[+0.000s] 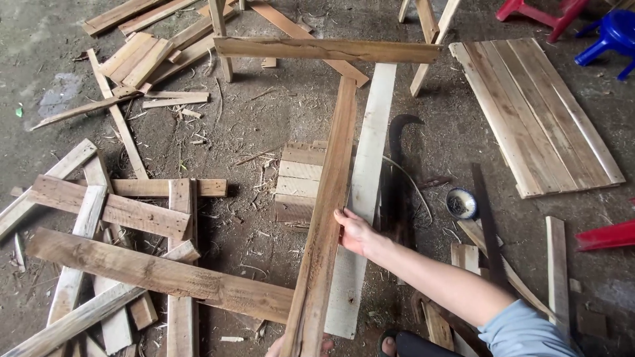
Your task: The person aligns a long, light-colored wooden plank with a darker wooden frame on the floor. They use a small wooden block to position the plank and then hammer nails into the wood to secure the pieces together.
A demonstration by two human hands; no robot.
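Observation:
My right hand point(354, 233) rests its fingers on the right edge of a long brown plank point(334, 178), about halfway along it. The plank runs from the bottom of the view up to a horizontal plank point(327, 49) lying across wooden legs. At the plank's near end only a little of my left hand point(276, 348) shows, on both sides of the wood, and it seems to grip the plank from below. A pale board point(370, 165) lies on the floor just right of the plank.
Loose planks are piled at the left point(119, 251) and top left point(152, 53). A slatted panel point(536, 112) lies at the right. A dark curved tool point(397, 172), a small bowl point(461, 203), a blue stool point(612, 36) and a red stool point(542, 12) stand nearby.

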